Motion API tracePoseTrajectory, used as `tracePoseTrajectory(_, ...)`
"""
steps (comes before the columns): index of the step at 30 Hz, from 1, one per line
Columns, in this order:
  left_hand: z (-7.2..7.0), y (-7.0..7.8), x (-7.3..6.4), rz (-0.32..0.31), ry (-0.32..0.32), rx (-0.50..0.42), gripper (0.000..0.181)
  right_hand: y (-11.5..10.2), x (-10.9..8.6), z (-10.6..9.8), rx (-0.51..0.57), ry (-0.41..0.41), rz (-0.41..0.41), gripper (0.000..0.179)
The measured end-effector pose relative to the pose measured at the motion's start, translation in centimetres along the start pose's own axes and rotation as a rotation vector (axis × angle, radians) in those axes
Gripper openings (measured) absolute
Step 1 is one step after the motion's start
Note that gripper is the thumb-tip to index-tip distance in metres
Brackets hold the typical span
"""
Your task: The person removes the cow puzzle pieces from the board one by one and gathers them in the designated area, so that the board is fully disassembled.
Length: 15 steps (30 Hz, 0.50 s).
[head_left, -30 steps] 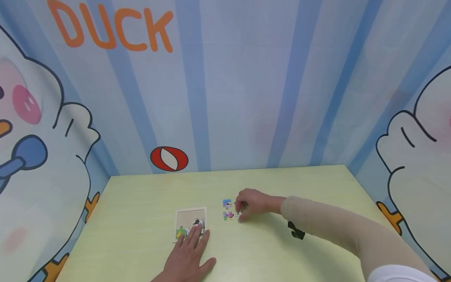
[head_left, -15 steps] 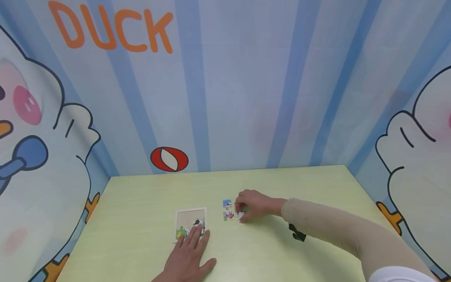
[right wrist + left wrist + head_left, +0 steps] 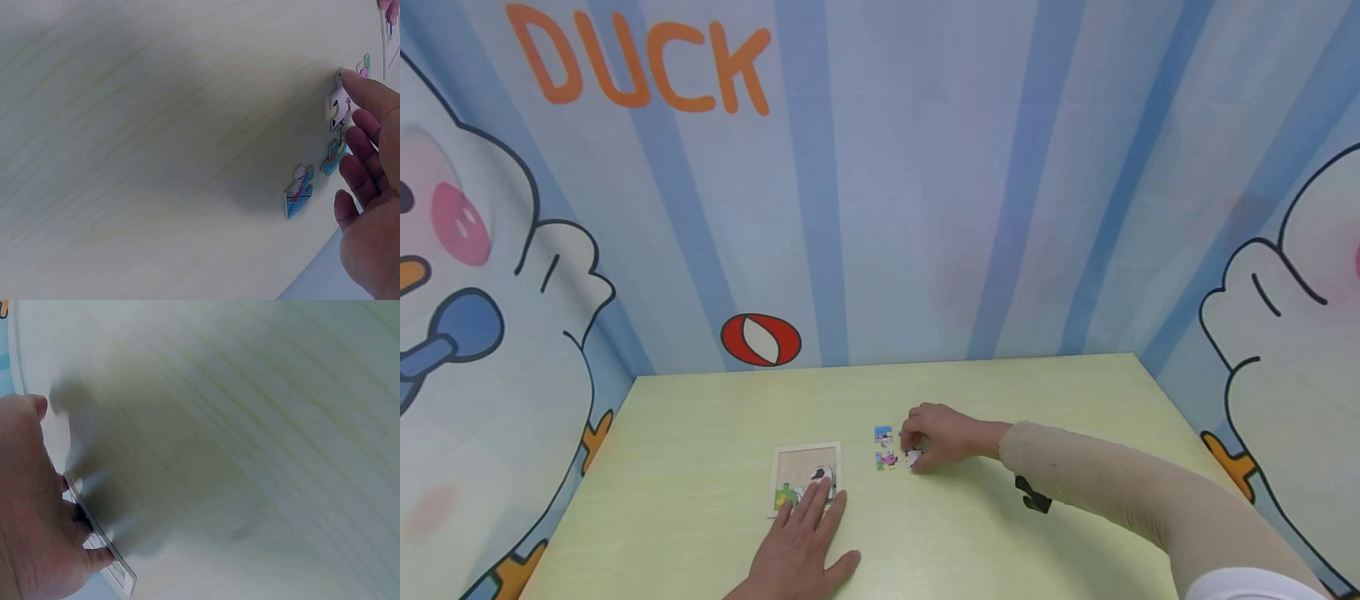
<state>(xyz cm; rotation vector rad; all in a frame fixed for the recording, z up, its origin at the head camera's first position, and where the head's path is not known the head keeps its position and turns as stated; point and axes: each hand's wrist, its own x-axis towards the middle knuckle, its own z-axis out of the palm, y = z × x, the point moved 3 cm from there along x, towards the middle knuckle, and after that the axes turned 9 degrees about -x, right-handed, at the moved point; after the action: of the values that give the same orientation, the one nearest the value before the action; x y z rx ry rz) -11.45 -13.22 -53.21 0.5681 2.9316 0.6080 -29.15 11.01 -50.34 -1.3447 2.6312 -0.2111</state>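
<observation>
My left hand (image 3: 805, 537) lies with fingers spread over the lower edge of a white-rimmed puzzle tray (image 3: 772, 483). Under and beside those fingertips sit green and black-and-white puzzle pieces (image 3: 785, 493), partly covered. The tray's edge (image 3: 129, 580) also shows under the fingers in the left wrist view. To the right of the tray, my right hand (image 3: 947, 432) pinches a white puzzle piece (image 3: 338, 109) with black marks between thumb and fingers, low at the table. Close to its curled fingers are a green-and-blue piece (image 3: 334, 156) and a blue piece (image 3: 299, 194).
Left of the right hand, a blue puzzle piece (image 3: 883, 434) and a pink-and-green piece (image 3: 886, 459) lie on the pale yellow table (image 3: 700, 433). A striped blue backdrop (image 3: 910, 208) with duck drawings rises behind the table and along both sides.
The white puzzle piece under the right hand's thumb has shifted and shows more of its white face. The right hand has moved only slightly; the left hand stays put.
</observation>
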Motion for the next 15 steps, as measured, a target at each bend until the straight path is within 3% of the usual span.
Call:
tracePoseTrajectory(6,0.1,-0.1,-0.1,0.009,0.004,-0.002,0.081,0.0,0.0,-0.6,0.032,0.018,0.009,0.026)
tracePoseTrajectory(15,0.1,-0.3,-0.3,0.039,0.031,0.024,0.078,-1.5,1.6,-1.7,0.043,0.035,-0.065,0.023)
